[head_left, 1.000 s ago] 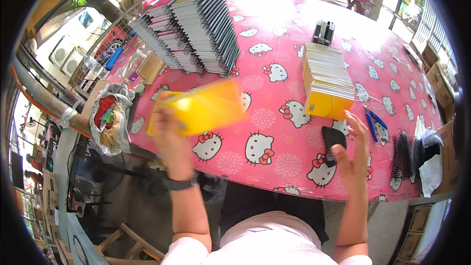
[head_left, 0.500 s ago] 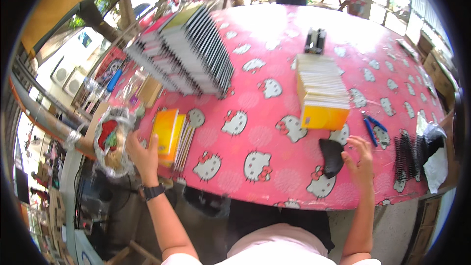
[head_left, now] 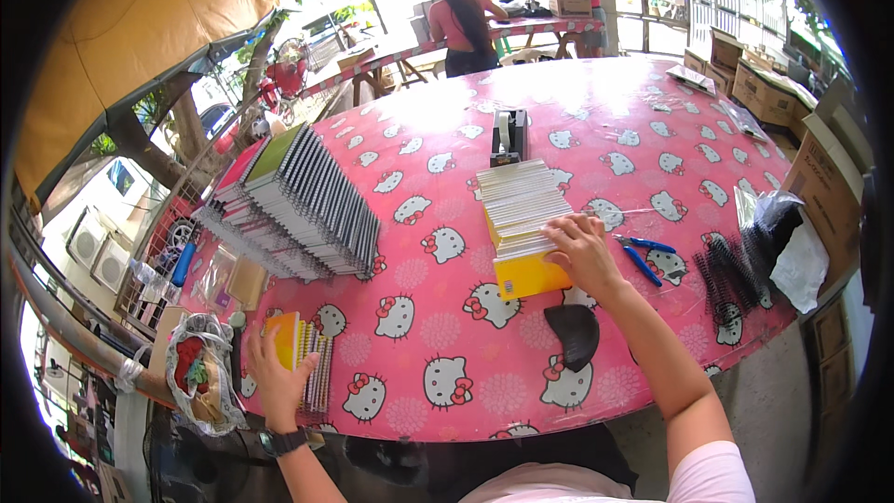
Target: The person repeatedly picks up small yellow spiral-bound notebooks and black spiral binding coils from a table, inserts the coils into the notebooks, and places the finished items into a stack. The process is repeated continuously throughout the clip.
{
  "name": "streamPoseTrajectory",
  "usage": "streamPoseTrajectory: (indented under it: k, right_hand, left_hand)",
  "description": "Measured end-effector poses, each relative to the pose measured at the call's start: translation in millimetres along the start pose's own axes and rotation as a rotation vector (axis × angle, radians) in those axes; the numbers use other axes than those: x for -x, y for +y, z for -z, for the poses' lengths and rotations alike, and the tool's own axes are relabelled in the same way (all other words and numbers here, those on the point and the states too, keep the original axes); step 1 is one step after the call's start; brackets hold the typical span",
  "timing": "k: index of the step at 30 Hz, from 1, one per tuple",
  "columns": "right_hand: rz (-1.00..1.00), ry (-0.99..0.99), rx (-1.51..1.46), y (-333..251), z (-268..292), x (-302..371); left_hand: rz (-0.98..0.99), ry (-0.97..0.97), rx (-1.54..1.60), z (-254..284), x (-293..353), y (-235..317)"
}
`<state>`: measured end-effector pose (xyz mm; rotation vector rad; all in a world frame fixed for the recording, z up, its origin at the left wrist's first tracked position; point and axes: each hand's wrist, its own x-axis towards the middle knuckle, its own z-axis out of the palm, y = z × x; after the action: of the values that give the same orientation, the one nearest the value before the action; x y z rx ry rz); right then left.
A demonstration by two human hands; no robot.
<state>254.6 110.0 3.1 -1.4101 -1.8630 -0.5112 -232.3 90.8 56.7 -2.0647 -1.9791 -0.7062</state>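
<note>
On the left of the table, yellow wire-bound notebooks (head_left: 313, 374) stand in a small group. My left hand (head_left: 272, 374) is against them, its fingers apart and its thumb at their near side. Right of the middle, a long row of yellow-covered booklets (head_left: 523, 210) stands packed on edge. My right hand (head_left: 587, 251) curves over the near end of this row, thumb and fingers around the front booklets; the finger undersides are hidden. A curved black pad (head_left: 573, 335) lies just in front of the row. Beside that hand are blue-handled pliers (head_left: 643, 256).
A tall stack of wire-bound notebooks (head_left: 303, 205) rises at left. Behind the booklets stands a black tape dispenser (head_left: 508, 138). Black binding coils (head_left: 726, 279) lie at right, near cardboard boxes (head_left: 819, 168). A plastic-lined basket (head_left: 200, 368) sits at the left edge. Two people are at a far table.
My right hand has moved from beside the black pad up onto the near end of the booklet row. My left hand stays by the small notebook group. The view has shifted.
</note>
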Motion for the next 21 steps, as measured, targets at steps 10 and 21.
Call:
streamPoseTrajectory:
  k: [10,21]
  right_hand:
    - [0.003,-0.052,-0.303,-48.4,22.5,-6.5]
    - [0.013,-0.503,-0.278,-103.9,41.0,72.9]
  left_hand:
    - [-0.521,0.204,0.467,-0.7,25.1,164.6]
    - [-0.765,-0.16,0.573,-67.5,62.0,203.2]
